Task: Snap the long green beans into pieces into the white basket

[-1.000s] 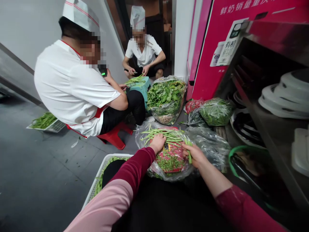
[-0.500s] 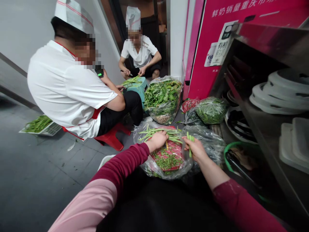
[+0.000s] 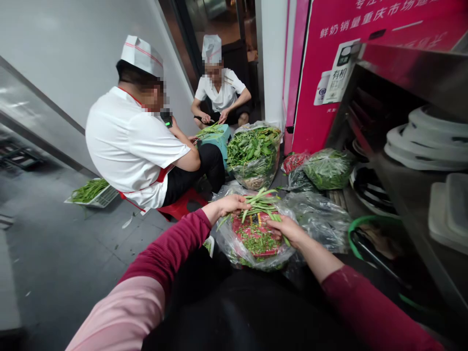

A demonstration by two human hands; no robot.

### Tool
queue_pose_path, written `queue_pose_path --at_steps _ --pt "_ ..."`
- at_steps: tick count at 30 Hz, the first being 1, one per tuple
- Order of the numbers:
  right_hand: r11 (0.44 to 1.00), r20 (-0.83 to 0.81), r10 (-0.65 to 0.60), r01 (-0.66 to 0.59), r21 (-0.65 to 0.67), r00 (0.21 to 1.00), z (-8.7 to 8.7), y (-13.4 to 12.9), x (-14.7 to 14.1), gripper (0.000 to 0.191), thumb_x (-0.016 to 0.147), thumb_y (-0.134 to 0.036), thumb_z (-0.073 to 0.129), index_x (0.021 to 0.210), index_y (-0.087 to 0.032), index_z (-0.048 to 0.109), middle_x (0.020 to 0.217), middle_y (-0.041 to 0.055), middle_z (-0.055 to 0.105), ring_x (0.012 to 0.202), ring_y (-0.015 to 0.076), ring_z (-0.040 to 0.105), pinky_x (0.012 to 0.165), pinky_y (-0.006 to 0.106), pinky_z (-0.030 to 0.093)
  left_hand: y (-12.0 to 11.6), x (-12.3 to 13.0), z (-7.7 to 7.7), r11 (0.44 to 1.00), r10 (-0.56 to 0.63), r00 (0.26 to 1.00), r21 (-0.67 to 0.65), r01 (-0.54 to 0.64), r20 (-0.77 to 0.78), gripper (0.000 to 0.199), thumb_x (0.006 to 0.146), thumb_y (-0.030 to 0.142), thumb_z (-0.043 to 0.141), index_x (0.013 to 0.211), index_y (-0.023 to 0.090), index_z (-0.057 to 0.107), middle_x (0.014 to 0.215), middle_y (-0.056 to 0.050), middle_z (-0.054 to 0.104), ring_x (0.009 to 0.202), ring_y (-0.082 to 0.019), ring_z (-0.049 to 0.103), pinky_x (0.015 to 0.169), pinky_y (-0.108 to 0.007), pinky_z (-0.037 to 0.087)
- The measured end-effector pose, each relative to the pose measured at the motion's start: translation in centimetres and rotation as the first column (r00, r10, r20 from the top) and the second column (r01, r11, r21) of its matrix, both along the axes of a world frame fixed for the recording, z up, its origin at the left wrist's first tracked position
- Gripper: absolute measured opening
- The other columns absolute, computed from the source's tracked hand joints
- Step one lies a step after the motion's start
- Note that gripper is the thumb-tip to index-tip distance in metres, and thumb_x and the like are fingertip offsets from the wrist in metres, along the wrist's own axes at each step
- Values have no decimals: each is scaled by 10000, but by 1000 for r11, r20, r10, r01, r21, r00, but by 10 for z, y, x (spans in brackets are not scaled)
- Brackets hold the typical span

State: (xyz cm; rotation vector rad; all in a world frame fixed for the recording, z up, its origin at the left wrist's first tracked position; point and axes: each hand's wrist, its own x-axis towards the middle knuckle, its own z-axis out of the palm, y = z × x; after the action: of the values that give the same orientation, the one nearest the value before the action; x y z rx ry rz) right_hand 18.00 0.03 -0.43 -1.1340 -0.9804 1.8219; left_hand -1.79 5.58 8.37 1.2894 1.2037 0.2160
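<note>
My left hand point(image 3: 233, 204) is closed on the left side of a loose bunch of long green vegetable stems point(image 3: 261, 199). My right hand point(image 3: 284, 228) grips a few short stems, whose lower ends poke out below the fingers; its fingertips are close to the bunch's right end. Beneath both hands sits a red tray point(image 3: 239, 225) wrapped in clear plastic, with small chopped green bits point(image 3: 258, 241) scattered over it. A clear plastic bag point(image 3: 228, 243) spreads around the tray.
Two people in white work across from me, one on a red stool point(image 3: 185, 204), around a turquoise box point(image 3: 219, 141). A big bag of leafy greens point(image 3: 254, 153) stands ahead. Right are bagged greens point(image 3: 327, 168), a green-rimmed basin point(image 3: 356, 226) and a metal shelf point(image 3: 402, 195).
My view has turned a little left and up. The right hand has come leftward, nearer the bunch. My left hand has shifted left, and the stems by it now lie in a different, more slanted spread.
</note>
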Motion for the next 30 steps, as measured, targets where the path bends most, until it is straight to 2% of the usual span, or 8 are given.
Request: queue_pose_path --at_steps 5,10,14,18,21,24,27,30 --pt "991 -255 128 -136 -14 958 15 -24 -13 329 631 -381 704 838 -139 622 532 -63 433 382 41 343 393 198 307 -37 16 -12 967 236 937 34 -253 259 377 610 441 697 768 139 535 462 86 401 328 -7 229 350 -168 143" --pt "993 -257 79 -99 -66 963 16 -28 -13 246 620 -326 704 711 -131 586 490 -71 413 366 39 336 378 199 298 -52 25 -27 876 318 916 293 -382 245 293 688 391 630 785 126 553 541 56 472 395 -29 338 402 -171 270" --pt "979 -187 -65 27 -200 980 7 -21 -15 199 583 -248 689 674 -150 541 467 -71 435 340 39 322 347 189 265 -70 37 -25 721 242 970 669 -181 2 110 695 248 611 721 141 609 677 5 569 652 -101 503 637 -218 407" --pt "965 -116 -188 162 -204 975 -3 -13 -19 172 582 -224 657 626 -171 500 443 -55 456 364 74 400 343 191 295 -86 50 -28 643 114 988 766 4 -100 79 720 185 558 743 168 632 743 -19 603 735 -125 525 720 -243 407" --pt "969 6 -166 165 -183 986 -8 -6 -19 213 554 -168 674 693 -180 513 405 -80 437 315 61 342 312 176 253 -84 48 -32 776 227 974 603 -183 5 133 743 263 548 725 143 601 633 5 565 574 -90 487 578 -213 397" --pt "985 101 -86 100 -138 991 -10 -2 -17 279 541 -162 694 756 -184 518 429 -77 479 292 52 304 299 174 225 -80 35 -33 938 244 954 208 -277 173 260 766 388 519 804 133 555 606 24 558 347 -27 307 367 -181 260" --pt "995 26 -38 40 -86 999 -7 1 -14 241 612 -304 680 651 -182 476 437 -60 472 307 47 305 311 181 229 -83 20 -35 975 219 911 -106 -194 349 316 754 422 532 867 126 532 631 9 575 286 -3 207 299 -175 141" --pt "991 -91 -13 0 -133 996 -5 2 -13 326 650 -417 661 624 -191 427 411 -87 393 313 35 258 330 176 218 -88 10 -40 954 259 869 -255 -161 422 325 745 412 553 857 107 546 504 56 455 290 -2 186 296 -164 104"
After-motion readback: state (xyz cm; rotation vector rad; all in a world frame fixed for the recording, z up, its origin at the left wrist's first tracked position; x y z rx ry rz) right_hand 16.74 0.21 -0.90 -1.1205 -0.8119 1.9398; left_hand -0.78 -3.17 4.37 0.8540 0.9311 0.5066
